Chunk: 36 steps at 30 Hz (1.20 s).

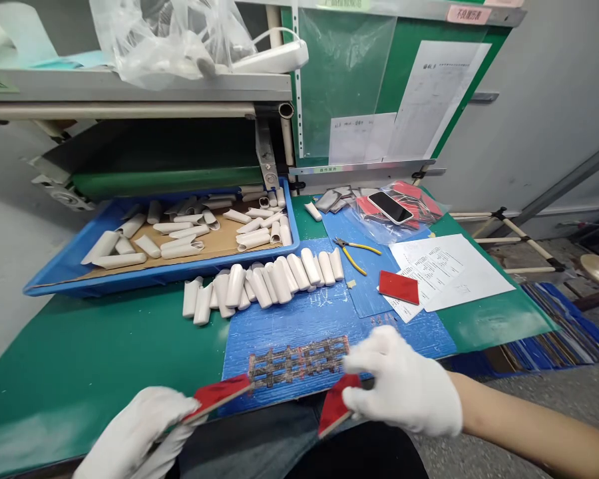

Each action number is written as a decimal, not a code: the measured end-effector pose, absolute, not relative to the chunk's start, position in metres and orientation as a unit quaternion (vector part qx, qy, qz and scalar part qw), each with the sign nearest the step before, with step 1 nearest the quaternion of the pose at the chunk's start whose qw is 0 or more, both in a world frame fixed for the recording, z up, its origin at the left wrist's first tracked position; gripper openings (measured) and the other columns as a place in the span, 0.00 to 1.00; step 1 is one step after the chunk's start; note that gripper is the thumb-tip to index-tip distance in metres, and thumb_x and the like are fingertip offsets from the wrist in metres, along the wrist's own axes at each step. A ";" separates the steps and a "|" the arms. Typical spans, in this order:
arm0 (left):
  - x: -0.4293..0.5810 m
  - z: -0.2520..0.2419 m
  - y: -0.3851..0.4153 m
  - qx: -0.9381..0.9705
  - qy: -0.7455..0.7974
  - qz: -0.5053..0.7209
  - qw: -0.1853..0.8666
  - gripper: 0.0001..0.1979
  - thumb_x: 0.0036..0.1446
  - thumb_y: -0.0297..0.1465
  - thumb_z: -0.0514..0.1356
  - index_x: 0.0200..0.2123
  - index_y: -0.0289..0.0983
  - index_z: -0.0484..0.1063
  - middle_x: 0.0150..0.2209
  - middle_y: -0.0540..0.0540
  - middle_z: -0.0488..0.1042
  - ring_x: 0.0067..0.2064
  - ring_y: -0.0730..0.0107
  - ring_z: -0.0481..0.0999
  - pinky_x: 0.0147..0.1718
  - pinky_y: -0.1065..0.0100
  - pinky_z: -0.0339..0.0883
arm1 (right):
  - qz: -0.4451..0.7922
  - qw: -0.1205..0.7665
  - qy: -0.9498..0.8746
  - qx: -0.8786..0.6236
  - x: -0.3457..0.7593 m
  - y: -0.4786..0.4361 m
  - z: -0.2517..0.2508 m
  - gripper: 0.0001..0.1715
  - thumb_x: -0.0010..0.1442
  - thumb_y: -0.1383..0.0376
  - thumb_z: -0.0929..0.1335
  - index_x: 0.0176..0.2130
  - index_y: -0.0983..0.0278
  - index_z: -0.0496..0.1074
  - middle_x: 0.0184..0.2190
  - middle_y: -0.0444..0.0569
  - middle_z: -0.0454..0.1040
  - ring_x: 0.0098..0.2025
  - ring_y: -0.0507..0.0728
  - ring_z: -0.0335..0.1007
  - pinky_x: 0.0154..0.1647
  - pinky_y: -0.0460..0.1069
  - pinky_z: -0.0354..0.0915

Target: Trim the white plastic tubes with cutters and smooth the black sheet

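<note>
My left hand, in a white glove, is at the bottom left and grips a red strip with a pale edge. My right hand, also gloved white, pinches a similar red piece at the bottom middle. Between the two hands, a grey-brown lattice of crossed strips lies on a textured blue mat. The lattice's left end is close to the left hand's strip. Just beyond it, a row of white curved plastic pieces stands on the mat and the green bench.
A blue tray holds more white pieces on cardboard. Yellow-handled pliers, printed papers under a red pad, and a phone on a plastic bag lie on the green bench. A shelf overhangs the back.
</note>
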<state>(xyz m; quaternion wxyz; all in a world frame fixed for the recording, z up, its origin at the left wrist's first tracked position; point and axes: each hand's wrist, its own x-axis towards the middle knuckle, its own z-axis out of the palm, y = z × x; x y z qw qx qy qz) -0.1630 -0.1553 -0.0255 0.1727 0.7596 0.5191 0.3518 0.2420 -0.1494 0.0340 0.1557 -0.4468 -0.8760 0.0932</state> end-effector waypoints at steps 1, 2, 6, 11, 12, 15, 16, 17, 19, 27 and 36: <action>-0.148 -0.021 -0.153 0.761 0.503 0.364 0.188 0.06 0.66 0.37 0.63 0.36 0.48 0.81 0.33 0.46 0.79 0.36 0.59 0.79 0.34 0.58 0.76 | 0.135 0.157 -0.865 -0.457 0.221 -0.141 0.037 0.10 0.61 0.57 0.76 0.42 0.57 0.77 0.33 0.42 0.77 0.31 0.54 0.67 0.41 0.54 0.65; -0.132 -0.017 -0.150 0.757 0.492 0.376 0.209 0.05 0.67 0.36 0.64 0.37 0.48 0.80 0.35 0.46 0.79 0.37 0.59 0.79 0.36 0.59 0.76 | 0.157 0.158 -0.861 -0.457 0.201 -0.132 0.039 0.18 0.60 0.57 0.76 0.49 0.56 0.77 0.39 0.43 0.79 0.33 0.54 0.68 0.41 0.53 0.66; -0.082 -0.019 -0.129 0.702 0.501 0.413 0.293 0.08 0.70 0.40 0.62 0.41 0.44 0.79 0.40 0.47 0.81 0.42 0.62 0.81 0.42 0.63 0.76 | 0.201 0.086 -0.924 -0.314 0.155 -0.084 0.037 0.12 0.69 0.55 0.71 0.48 0.57 0.78 0.45 0.46 0.81 0.38 0.56 0.72 0.37 0.50 0.65; -0.097 -0.061 -0.099 0.604 0.666 0.418 0.127 0.26 0.71 0.48 0.56 0.61 0.37 0.73 0.48 0.40 0.80 0.45 0.57 0.80 0.52 0.55 0.75 | 0.147 0.185 -0.854 -0.463 0.181 0.033 0.042 0.07 0.68 0.59 0.74 0.42 0.61 0.79 0.43 0.49 0.81 0.45 0.57 0.74 0.47 0.49 0.68; -0.104 -0.070 -0.097 0.592 0.683 0.415 0.106 0.28 0.70 0.49 0.56 0.63 0.36 0.71 0.48 0.40 0.79 0.44 0.57 0.80 0.51 0.54 0.75 | 0.131 0.205 -0.834 -0.496 0.192 0.063 0.049 0.07 0.71 0.62 0.70 0.44 0.62 0.78 0.47 0.50 0.80 0.49 0.57 0.74 0.51 0.49 0.68; -0.117 -0.089 -0.094 0.557 0.702 0.428 0.119 0.32 0.70 0.49 0.56 0.67 0.35 0.67 0.49 0.39 0.79 0.45 0.58 0.80 0.49 0.55 0.76 | 0.084 0.253 -0.755 -0.599 0.225 0.149 0.074 0.19 0.78 0.63 0.59 0.57 0.66 0.73 0.57 0.55 0.77 0.53 0.55 0.73 0.56 0.49 0.67; -0.118 -0.092 -0.093 0.553 0.700 0.433 0.126 0.32 0.70 0.49 0.57 0.68 0.36 0.66 0.51 0.39 0.78 0.46 0.58 0.80 0.49 0.56 0.77 | 0.074 0.255 -0.730 -0.630 0.237 0.172 0.082 0.20 0.78 0.63 0.58 0.59 0.69 0.72 0.57 0.56 0.76 0.53 0.55 0.73 0.56 0.49 0.67; -0.119 -0.093 -0.092 0.555 0.698 0.434 0.130 0.33 0.69 0.50 0.57 0.68 0.36 0.66 0.53 0.38 0.78 0.48 0.57 0.80 0.49 0.56 0.77 | 0.064 0.253 -0.707 -0.657 0.248 0.192 0.088 0.21 0.77 0.64 0.59 0.59 0.70 0.72 0.57 0.58 0.76 0.54 0.56 0.73 0.57 0.50 0.67; -0.117 -0.093 -0.089 0.559 0.698 0.424 0.138 0.34 0.68 0.51 0.58 0.68 0.36 0.65 0.56 0.37 0.76 0.50 0.55 0.79 0.49 0.55 0.76 | 0.046 0.238 -0.671 -0.701 0.268 0.218 0.093 0.22 0.75 0.62 0.62 0.59 0.72 0.73 0.55 0.60 0.77 0.54 0.59 0.73 0.57 0.52 0.68; -0.118 -0.088 -0.083 0.560 0.724 0.368 0.160 0.31 0.68 0.51 0.56 0.64 0.38 0.70 0.54 0.38 0.77 0.44 0.57 0.80 0.48 0.53 0.75 | -0.085 0.163 -0.665 -0.724 0.291 0.194 0.010 0.33 0.72 0.65 0.61 0.71 0.76 0.64 0.72 0.73 0.58 0.70 0.72 0.57 0.71 0.63 0.53; -0.118 -0.085 -0.080 0.545 0.733 0.352 0.205 0.34 0.64 0.54 0.56 0.63 0.37 0.71 0.51 0.40 0.81 0.41 0.57 0.81 0.49 0.52 0.74 | -0.167 0.073 -0.665 -0.724 0.339 0.166 -0.034 0.36 0.72 0.68 0.52 0.75 0.75 0.57 0.75 0.72 0.54 0.78 0.73 0.43 0.72 0.72 0.47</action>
